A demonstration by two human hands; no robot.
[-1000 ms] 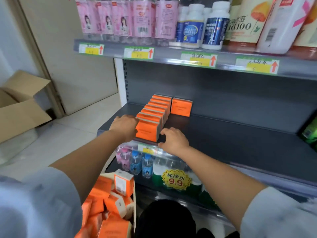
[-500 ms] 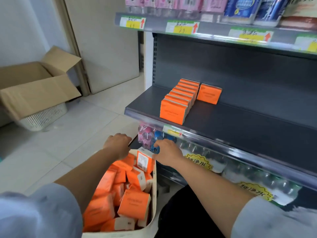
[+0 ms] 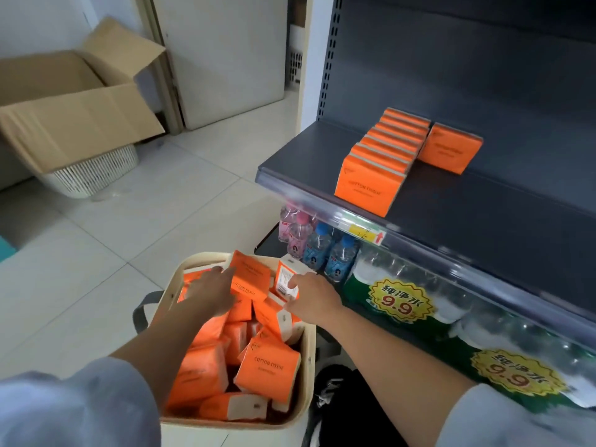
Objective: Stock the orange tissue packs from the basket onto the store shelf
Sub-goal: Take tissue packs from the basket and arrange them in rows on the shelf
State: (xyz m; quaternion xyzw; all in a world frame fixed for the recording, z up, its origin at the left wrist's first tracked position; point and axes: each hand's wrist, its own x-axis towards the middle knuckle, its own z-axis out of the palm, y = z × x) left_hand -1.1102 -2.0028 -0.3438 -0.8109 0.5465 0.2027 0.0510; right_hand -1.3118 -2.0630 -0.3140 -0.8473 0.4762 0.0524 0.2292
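A cream basket (image 3: 308,356) on the floor holds several orange tissue packs (image 3: 269,369) in a loose heap. My left hand (image 3: 209,293) grips the left edge of a tilted orange pack (image 3: 253,279) at the top of the heap. Just to the right, my right hand (image 3: 311,298) pinches an upright pack (image 3: 285,275) whose white barcode side faces me. On the dark shelf (image 3: 309,156) above, several orange packs (image 3: 383,156) stand in a row from front to back. A single pack (image 3: 450,150) stands to the right of that row.
Small water bottles (image 3: 322,250) and wrapped water packs with 9.9 price stickers (image 3: 400,300) fill the level under the shelf. An open cardboard box (image 3: 74,108) sits on a white perforated basket (image 3: 93,175) at the left, across a tiled floor (image 3: 145,214).
Both hands have left the row of packs on the shelf and dropped into the basket, where each now holds a pack. My view has tilted down with them.
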